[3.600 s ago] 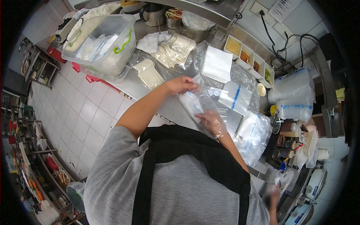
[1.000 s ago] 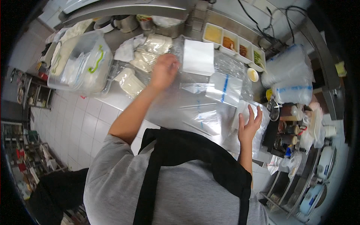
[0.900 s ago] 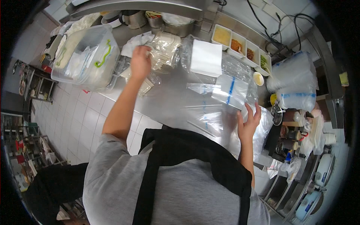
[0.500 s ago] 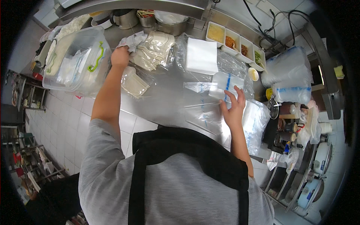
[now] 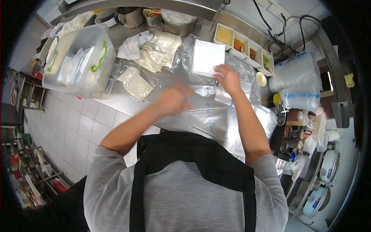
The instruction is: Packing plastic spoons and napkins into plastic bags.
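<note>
My right hand (image 5: 228, 79) reaches to the near right corner of a stack of white square sheets (image 5: 206, 54). Its thumb and fingers are bent together at that corner, on the top sheet as far as I can see. Smeared by motion, my left hand (image 5: 176, 99) hangs over the steel table to the left of a flat clear plastic bag (image 5: 208, 118); its fingers are not readable. A crumpled white cloth (image 5: 131, 47) lies beside cream-coloured slim pieces in clear plastic (image 5: 164, 48). More such pieces (image 5: 136, 83) sit nearer to me.
A clear plastic bin (image 5: 77, 79) with green handles stands at the left. White food trays (image 5: 240, 44) line the back right, with a small pale cup (image 5: 261, 79) before them. Plastic bags (image 5: 295, 75) are piled at the right. A steel shelf (image 5: 143, 7) overhangs the back.
My left hand has left the white cloth and swung right and nearer to me. My right hand has moved up from the clear bags to the corner of the white stack.
</note>
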`<act>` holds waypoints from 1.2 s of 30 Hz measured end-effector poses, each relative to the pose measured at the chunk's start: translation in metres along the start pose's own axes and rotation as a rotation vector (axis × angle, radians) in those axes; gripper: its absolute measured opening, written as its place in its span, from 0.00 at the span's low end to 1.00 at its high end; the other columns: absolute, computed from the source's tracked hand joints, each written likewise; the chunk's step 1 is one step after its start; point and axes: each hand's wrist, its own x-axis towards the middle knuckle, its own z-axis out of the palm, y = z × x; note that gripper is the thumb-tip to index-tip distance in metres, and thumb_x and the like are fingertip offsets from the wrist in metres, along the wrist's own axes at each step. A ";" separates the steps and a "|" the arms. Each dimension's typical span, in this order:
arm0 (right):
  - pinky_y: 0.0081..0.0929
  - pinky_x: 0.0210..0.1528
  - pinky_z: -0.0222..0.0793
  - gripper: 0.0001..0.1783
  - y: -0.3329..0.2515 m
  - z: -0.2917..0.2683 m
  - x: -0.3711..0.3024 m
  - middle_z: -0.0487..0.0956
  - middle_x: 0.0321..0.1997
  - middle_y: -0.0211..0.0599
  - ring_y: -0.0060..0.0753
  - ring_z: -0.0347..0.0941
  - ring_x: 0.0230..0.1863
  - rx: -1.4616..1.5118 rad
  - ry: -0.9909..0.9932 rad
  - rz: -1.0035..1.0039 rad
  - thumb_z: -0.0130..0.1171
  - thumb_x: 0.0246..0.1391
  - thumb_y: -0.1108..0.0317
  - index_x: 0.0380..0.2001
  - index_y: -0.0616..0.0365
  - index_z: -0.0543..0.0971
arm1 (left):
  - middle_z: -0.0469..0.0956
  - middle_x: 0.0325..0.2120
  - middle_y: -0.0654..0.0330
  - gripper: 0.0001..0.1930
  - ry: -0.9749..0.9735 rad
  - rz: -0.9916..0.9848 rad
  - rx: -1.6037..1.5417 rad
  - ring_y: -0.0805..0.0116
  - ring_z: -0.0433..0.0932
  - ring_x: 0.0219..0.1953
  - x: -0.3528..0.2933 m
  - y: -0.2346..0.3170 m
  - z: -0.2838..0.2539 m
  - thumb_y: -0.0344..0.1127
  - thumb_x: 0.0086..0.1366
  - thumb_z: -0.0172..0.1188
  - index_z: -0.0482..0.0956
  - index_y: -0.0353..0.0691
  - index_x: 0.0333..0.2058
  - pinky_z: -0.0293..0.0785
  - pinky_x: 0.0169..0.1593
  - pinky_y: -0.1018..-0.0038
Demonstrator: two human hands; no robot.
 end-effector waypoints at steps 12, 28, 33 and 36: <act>0.30 0.41 0.74 0.08 0.014 -0.014 0.029 0.84 0.33 0.38 0.37 0.81 0.35 0.175 -0.279 0.231 0.67 0.46 0.64 0.30 0.52 0.86 | 0.63 0.61 0.56 0.30 0.121 0.640 0.000 0.54 0.60 0.64 0.046 0.097 0.081 0.50 0.53 0.66 0.73 0.58 0.56 0.55 0.63 0.50; 0.42 0.52 0.68 0.08 -0.096 -0.014 -0.042 0.79 0.45 0.45 0.53 0.74 0.49 0.259 -0.211 -0.209 0.55 0.53 0.70 0.37 0.58 0.74 | 0.74 0.43 0.59 0.08 0.604 -0.026 -0.160 0.54 0.72 0.48 -0.065 -0.033 0.023 0.32 0.53 0.67 0.76 0.42 0.30 0.67 0.52 0.59; 0.49 0.54 0.62 0.08 -0.114 0.025 -0.096 0.78 0.43 0.41 0.50 0.72 0.48 0.131 -0.290 -0.306 0.58 0.53 0.65 0.34 0.55 0.74 | 0.74 0.44 0.60 0.10 0.533 -0.169 0.277 0.58 0.71 0.49 -0.084 -0.066 0.003 0.29 0.51 0.61 0.82 0.47 0.34 0.67 0.49 0.62; 0.45 0.50 0.63 0.07 -0.129 0.016 -0.062 0.77 0.38 0.38 0.46 0.70 0.47 0.188 -0.357 -0.335 0.60 0.53 0.63 0.29 0.54 0.77 | 0.74 0.44 0.61 0.13 0.487 -0.186 0.374 0.61 0.70 0.50 -0.083 -0.076 -0.002 0.33 0.51 0.59 0.84 0.51 0.37 0.65 0.49 0.64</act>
